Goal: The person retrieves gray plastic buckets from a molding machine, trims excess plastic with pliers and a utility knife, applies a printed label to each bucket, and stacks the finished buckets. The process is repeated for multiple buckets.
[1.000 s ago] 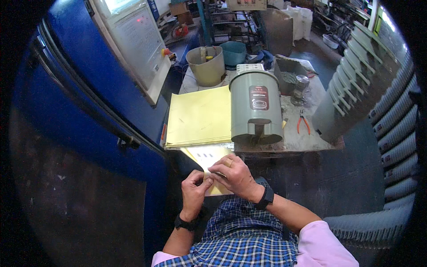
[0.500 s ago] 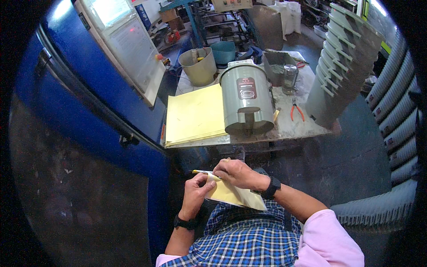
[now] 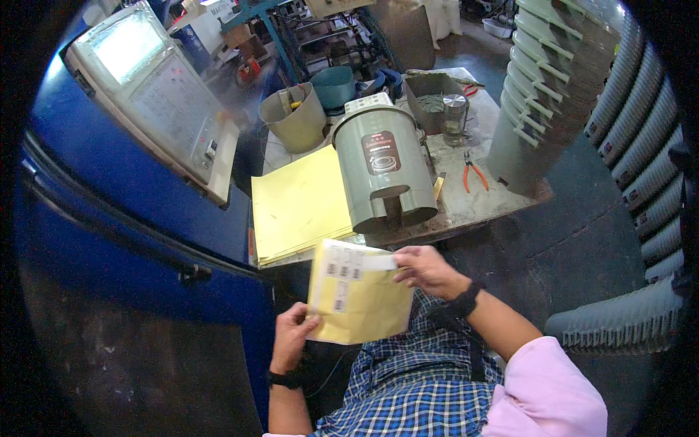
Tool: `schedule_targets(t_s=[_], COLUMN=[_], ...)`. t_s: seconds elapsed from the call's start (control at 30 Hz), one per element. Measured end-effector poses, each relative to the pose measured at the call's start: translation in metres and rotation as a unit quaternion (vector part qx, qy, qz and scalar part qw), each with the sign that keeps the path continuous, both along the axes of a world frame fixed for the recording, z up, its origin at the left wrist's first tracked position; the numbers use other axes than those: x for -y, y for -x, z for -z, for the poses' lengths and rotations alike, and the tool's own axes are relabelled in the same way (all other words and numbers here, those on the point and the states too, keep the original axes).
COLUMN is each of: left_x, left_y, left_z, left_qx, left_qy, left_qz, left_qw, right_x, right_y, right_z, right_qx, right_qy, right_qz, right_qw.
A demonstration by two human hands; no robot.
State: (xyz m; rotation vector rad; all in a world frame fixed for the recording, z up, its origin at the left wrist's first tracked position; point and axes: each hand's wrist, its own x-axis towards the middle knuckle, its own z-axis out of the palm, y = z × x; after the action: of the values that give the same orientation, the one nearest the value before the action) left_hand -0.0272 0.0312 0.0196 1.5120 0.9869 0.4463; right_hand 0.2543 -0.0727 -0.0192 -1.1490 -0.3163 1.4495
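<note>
A yellow label sheet (image 3: 378, 309) with small white printed stickers near its left side is held up in front of me, above the checked apron. My left hand (image 3: 293, 329) pinches its lower left edge between thumb and fingers. At the upper right corner, my right hand (image 3: 431, 271) closes its fingertips where a white strip (image 3: 377, 263) meets the edge. Whether that strip is loose from the sheet I cannot tell. Beyond the sheet, a grey bucket (image 3: 386, 171) lies on its side, its dark label facing up.
The worktable (image 3: 466, 207) carries stacked yellow sheets (image 3: 298, 207), orange-handled pliers (image 3: 475, 175), a beige tub (image 3: 295, 120), a teal tub (image 3: 333, 89) and a clear cup (image 3: 455, 120). Nested grey buckets (image 3: 520, 146) rise at right. A blue cabinet with a control panel (image 3: 171, 109) stands left.
The label sheet has been raised and turned so its sticker side faces up. My hands have moved apart, the right one outward to the sheet's corner. The view has shifted.
</note>
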Motion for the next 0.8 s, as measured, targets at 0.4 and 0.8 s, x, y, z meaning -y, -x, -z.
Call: schedule_targets(t_s=[0.4,0.8], left_x=[-0.264,-0.312], left_y=[0.003,-0.060], left_z=[0.081,0.111], left_qx=[-0.040,-0.034], left_qy=[-0.038,-0.175], left_qz=[-0.291,-0.427], left_qw=[0.955,0.887], right_x=[0.003,-0.080], right_y=[-0.046,-0.053], right_z=[0.090,0.124], right_qx=[-0.120,-0.053], right_qy=[0.074,0.136], right_qz=[0.314,0.488], right_qw=[0.939,0.861])
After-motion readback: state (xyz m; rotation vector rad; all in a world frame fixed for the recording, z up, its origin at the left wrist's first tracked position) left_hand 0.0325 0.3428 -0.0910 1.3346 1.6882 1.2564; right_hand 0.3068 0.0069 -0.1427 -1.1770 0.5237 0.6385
